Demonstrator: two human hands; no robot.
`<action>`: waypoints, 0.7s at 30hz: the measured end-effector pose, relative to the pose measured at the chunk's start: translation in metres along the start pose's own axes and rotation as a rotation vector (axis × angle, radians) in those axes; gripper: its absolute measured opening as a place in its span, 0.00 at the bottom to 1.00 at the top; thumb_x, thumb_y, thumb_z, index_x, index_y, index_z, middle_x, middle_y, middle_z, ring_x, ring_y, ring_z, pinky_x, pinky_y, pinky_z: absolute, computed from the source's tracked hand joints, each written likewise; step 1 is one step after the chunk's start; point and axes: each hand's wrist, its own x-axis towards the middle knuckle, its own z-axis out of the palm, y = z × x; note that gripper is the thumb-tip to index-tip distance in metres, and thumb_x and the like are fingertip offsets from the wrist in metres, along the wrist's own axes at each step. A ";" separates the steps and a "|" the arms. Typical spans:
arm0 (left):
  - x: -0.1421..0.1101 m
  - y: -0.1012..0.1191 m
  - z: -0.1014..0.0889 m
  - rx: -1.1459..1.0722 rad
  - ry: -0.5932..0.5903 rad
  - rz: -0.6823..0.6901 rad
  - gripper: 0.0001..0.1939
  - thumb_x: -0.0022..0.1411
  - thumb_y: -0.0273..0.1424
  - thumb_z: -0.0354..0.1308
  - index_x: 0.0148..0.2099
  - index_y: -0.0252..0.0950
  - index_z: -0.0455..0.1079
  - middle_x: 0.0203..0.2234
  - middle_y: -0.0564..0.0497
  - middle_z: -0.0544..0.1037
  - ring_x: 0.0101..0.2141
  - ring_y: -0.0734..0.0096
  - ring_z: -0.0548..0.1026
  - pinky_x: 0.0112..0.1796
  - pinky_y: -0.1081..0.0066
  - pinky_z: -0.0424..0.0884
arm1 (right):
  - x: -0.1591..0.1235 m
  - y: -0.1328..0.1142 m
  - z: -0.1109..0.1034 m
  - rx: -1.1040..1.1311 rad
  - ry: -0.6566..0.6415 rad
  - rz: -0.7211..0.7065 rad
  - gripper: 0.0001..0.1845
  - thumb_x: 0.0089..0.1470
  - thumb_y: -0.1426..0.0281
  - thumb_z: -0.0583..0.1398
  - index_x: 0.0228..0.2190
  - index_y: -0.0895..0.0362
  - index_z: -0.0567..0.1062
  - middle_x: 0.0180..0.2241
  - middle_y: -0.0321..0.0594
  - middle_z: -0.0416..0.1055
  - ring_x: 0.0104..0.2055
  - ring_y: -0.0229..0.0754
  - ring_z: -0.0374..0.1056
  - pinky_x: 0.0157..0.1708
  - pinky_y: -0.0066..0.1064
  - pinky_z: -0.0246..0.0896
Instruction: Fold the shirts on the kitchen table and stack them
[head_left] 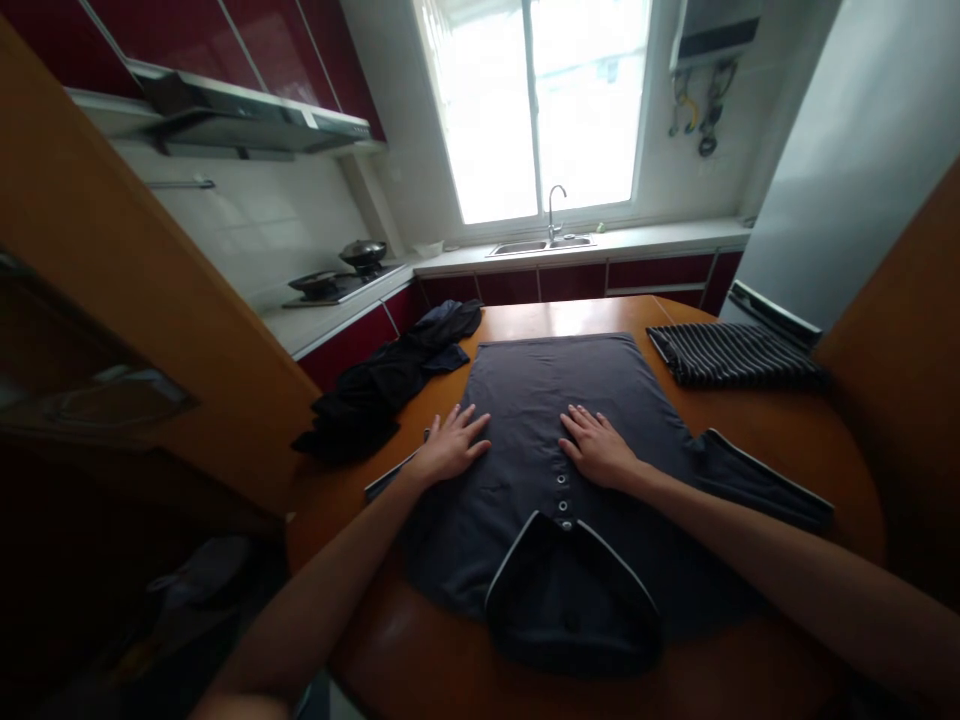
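A dark grey polo shirt (525, 390) with white-edged collar and several buttons lies spread front side up on the wooden table (390, 640). Its collar is toward me and its hem points at the window. My left hand (451, 445) rests flat on the shirt near its left side, fingers spread. On the shirt front, just right of the button placket, lies my right hand (596, 445), palm down with fingers stretched out. Neither hand grips anything. The sleeves stick out to both sides, the left one partly hidden by my left arm.
Dark crumpled clothes (382, 385) lie at the table's left edge. A folded striped garment (735, 355) sits at the far right, by a dark object with a pale edge (776, 312). Beyond are a counter (652, 238) with a sink (525, 247) and a stove with pans (364, 252).
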 end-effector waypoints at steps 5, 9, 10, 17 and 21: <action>-0.004 -0.049 -0.031 -0.132 0.282 -0.147 0.27 0.71 0.38 0.49 0.68 0.33 0.64 0.65 0.41 0.68 0.64 0.60 0.66 0.64 0.63 0.59 | 0.000 0.002 0.004 -0.048 0.005 -0.010 0.34 0.69 0.57 0.46 0.68 0.62 0.60 0.72 0.51 0.48 0.74 0.52 0.43 0.70 0.49 0.39; -0.018 -0.084 -0.044 -0.207 0.045 -0.260 0.22 0.64 0.42 0.58 0.54 0.34 0.74 0.49 0.44 0.81 0.49 0.60 0.79 0.47 0.73 0.72 | 0.001 0.006 0.011 -0.067 0.042 -0.019 0.34 0.68 0.56 0.47 0.67 0.59 0.62 0.72 0.49 0.50 0.74 0.51 0.44 0.70 0.50 0.41; -0.021 -0.090 -0.045 -0.199 -0.048 -0.274 0.22 0.61 0.44 0.61 0.51 0.34 0.75 0.46 0.45 0.82 0.46 0.60 0.80 0.43 0.74 0.73 | 0.001 0.007 0.012 -0.069 0.052 -0.022 0.34 0.68 0.56 0.47 0.67 0.58 0.62 0.71 0.49 0.50 0.74 0.51 0.44 0.70 0.50 0.42; -0.035 -0.089 -0.045 -0.026 -0.340 -0.254 0.27 0.48 0.44 0.71 0.47 0.36 0.73 0.41 0.48 0.82 0.39 0.62 0.79 0.32 0.74 0.70 | 0.001 0.009 0.015 -0.095 0.058 -0.026 0.35 0.67 0.56 0.46 0.67 0.61 0.63 0.71 0.50 0.51 0.73 0.52 0.46 0.70 0.51 0.43; -0.034 -0.078 -0.045 0.069 -0.345 -0.243 0.30 0.46 0.43 0.72 0.50 0.38 0.72 0.43 0.48 0.81 0.40 0.62 0.78 0.32 0.74 0.69 | 0.001 0.010 0.015 -0.094 0.060 -0.020 0.35 0.66 0.55 0.46 0.66 0.60 0.64 0.71 0.50 0.52 0.73 0.53 0.46 0.69 0.51 0.43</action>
